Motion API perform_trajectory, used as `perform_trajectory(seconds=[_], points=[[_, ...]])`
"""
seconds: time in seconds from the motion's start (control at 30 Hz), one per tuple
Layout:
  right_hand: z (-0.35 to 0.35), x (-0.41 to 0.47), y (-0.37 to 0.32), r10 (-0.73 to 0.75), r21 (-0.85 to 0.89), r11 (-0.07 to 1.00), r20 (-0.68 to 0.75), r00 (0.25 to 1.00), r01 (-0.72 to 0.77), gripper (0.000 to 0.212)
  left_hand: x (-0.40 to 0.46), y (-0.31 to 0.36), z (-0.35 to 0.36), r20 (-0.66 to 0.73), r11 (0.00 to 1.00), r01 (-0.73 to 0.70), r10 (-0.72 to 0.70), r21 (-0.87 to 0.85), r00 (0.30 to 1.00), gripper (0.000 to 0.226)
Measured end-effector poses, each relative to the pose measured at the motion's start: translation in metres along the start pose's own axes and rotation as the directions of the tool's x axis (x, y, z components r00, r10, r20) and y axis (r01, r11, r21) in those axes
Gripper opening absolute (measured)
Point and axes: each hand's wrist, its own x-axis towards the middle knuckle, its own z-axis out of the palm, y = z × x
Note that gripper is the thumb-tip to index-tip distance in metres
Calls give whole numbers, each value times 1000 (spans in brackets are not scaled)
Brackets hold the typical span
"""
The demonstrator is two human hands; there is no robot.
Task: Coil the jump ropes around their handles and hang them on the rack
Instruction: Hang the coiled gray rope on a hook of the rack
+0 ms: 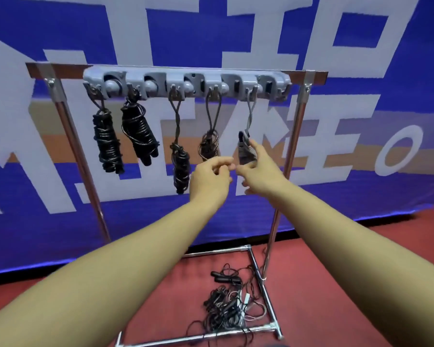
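I see the grey coiled jump rope [246, 149] hanging by its loop from the fifth hook of the grey hook rail [186, 82], near the rail's right end; my right hand [259, 169] is at it, thumb and forefinger touching the bundle's right side and lower end, the other fingers loosely curled beneath; whether it truly pinches the bundle I cannot tell; my left hand [212, 177] hovers just beside it, fingers loosely curled and holding nothing, partly in front of the fourth bundle [209, 146]; to the left three more dark coiled ropes hang from their hooks, two thick black ones [108, 144] close together at the far left and a longer one [180, 169] in the middle; the rail sits on a brown crossbar carried by the metal rack frame [286, 166], whose base tubes lie on the red floor [348, 284]; inside that base, near the right post, lies a tangled pile of uncoiled ropes [226, 304]; behind everything hangs a blue banner [236, 33] with large white characters.
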Motion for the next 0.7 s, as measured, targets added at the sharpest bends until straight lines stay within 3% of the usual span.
perform_trajectory(seconds=[0.1,0.23,0.3,0.5,0.7], points=[[26,-33,27,0,-121,993,30,1000,3,63,-40,-56,-21,33,988,118,-122,100,992,30],[67,-68,66,81,-174,983,165,983,-52,25,-87,-134,-54,17,946,232,-242,225,970,30],[92,-82,86,112,-193,979,224,968,-69,17,-107,-168,-68,14,917,266,-282,297,959,31],[170,-98,144,198,-242,963,328,924,-120,24,-150,-248,-102,32,830,287,-343,478,939,24],[230,-109,238,379,-425,883,401,834,-197,18,-178,-325,-101,59,749,392,-496,535,867,25]])
